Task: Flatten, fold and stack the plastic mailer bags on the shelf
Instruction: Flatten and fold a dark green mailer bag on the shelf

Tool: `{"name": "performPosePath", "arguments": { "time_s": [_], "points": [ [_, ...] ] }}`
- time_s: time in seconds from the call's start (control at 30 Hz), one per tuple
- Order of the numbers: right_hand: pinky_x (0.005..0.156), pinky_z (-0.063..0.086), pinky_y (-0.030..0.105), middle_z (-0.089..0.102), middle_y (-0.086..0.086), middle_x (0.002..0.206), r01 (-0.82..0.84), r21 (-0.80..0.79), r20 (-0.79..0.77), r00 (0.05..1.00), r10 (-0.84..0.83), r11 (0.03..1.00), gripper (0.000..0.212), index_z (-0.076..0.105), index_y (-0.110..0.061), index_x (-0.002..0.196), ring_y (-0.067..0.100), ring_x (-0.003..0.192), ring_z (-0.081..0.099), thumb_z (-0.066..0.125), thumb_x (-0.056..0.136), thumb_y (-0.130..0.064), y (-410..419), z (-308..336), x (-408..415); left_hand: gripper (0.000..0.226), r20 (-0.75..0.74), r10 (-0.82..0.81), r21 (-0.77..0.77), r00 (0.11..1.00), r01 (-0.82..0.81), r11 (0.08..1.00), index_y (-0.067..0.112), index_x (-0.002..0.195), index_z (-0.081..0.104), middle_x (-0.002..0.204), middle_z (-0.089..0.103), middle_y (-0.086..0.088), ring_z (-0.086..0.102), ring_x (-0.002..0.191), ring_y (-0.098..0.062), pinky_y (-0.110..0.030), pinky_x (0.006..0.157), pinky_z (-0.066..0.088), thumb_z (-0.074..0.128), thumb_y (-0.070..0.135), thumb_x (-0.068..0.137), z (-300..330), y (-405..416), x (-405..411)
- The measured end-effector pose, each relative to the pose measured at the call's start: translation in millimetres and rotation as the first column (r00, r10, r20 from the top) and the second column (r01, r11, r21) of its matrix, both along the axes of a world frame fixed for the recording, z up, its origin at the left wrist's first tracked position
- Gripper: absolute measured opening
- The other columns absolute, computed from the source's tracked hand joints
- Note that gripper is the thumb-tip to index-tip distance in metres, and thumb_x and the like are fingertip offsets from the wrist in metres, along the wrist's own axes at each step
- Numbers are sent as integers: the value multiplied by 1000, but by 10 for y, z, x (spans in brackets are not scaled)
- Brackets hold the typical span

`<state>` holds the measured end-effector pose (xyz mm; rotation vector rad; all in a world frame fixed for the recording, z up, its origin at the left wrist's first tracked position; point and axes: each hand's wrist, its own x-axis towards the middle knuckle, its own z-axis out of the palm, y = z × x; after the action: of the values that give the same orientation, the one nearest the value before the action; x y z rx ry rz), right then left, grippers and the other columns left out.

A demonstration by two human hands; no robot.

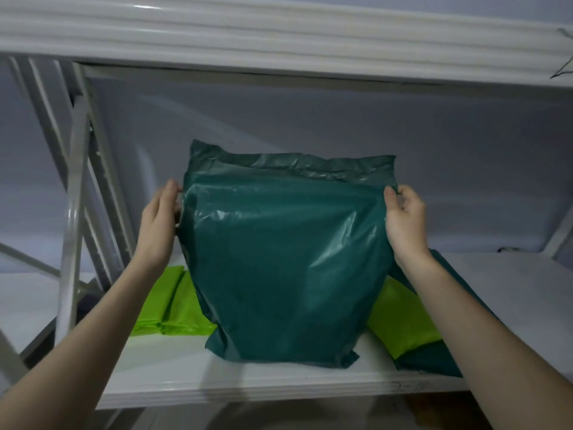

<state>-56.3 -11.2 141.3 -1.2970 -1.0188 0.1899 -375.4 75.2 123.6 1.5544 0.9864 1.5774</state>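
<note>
Judging from how things lie, the task is partway through: a folded stack of lime-green mailer bags [169,302] sits toward the left front of the shelf [279,386], and another pile on the right, a lime-green bag [403,324] lying over a dark green one [431,361], looks less tidy and may yet need folding. One dark green mailer bag [279,252] is in hand now, held upright in the middle of the shelf with its bottom edge resting near the front edge; it is puffed and creased, so flattening, folding and stacking all remain for it. The left hand [159,223] is at the bag's upper left edge, fingers [173,186] fairly straight and close together, touching the plastic; whether they pinch it I cannot tell. The right hand [404,220] has its fingers [391,193] curled, pinching the upper right edge.
</note>
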Motion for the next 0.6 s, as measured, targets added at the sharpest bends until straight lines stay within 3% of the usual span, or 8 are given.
{"name": "performPosePath", "arguments": {
  "time_s": [0.1,0.13,0.2,0.27,0.33,0.43,0.53,0.6],
  "points": [
    [70,42,33,53,9,83,17,-3,-76,997,-17,1000,22,51,-13,88,20,76,52,41,100,-29,51,-34,16,60,-38,-214,-144,976,207,968,28,114,61,112,68,1,64,103,-14,-32,82,48,49,73,75,-236,-32,-129],
    [70,42,33,53,10,83,25,-5,-97,995,-25,1000,23,50,-13,87,21,76,52,41,99,-30,69,-41,18,61,-55,-251,-175,966,238,955,25,114,61,113,68,2,64,104,-14,-32,84,49,60,68,70,-323,-60,-145],
    [68,41,33,51,9,81,24,2,-137,990,-23,1000,28,48,-13,82,21,73,49,43,98,-36,95,-48,15,42,-44,-259,-198,965,245,949,22,108,65,105,71,5,67,96,-9,-24,79,52,74,38,70,-468,-107,-116],
    [70,43,31,53,8,84,9,-22,-169,986,-12,1000,32,50,-14,84,19,76,51,43,96,-44,92,-59,1,24,3,-173,-188,985,171,967,18,100,67,95,72,9,68,85,-1,-13,68,53,71,13,77,-524,-123,-17],
    [77,46,27,58,1,93,-44,-35,-219,975,35,998,35,54,-19,95,12,85,57,41,94,-52,70,-99,-5,23,7,-86,-164,996,86,983,12,104,65,92,70,8,66,76,6,-9,64,52,65,5,83,-535,-94,82],
    [87,48,29,60,-7,111,-120,-55,-311,946,97,991,42,53,-25,116,9,102,58,35,94,-56,31,-232,9,27,1,-10,-136,1000,10,991,11,111,63,99,67,1,65,76,5,-13,72,54,66,9,84,-550,7,183],
    [88,47,35,59,-2,111,-124,-164,-273,959,76,979,23,52,-29,105,15,102,58,39,96,-46,-4,-480,30,25,-62,84,-120,994,-91,989,14,107,65,99,68,-3,63,80,-5,-25,78,55,69,16,82,-585,151,239],
    [80,47,34,59,2,104,-148,-234,-262,961,85,961,8,50,-25,101,20,98,58,45,96,-29,-36,-662,42,28,-90,125,-106,988,-134,985,10,108,66,98,67,-3,61,77,-5,-22,72,55,70,18,82,-599,262,290]
  ]
}}
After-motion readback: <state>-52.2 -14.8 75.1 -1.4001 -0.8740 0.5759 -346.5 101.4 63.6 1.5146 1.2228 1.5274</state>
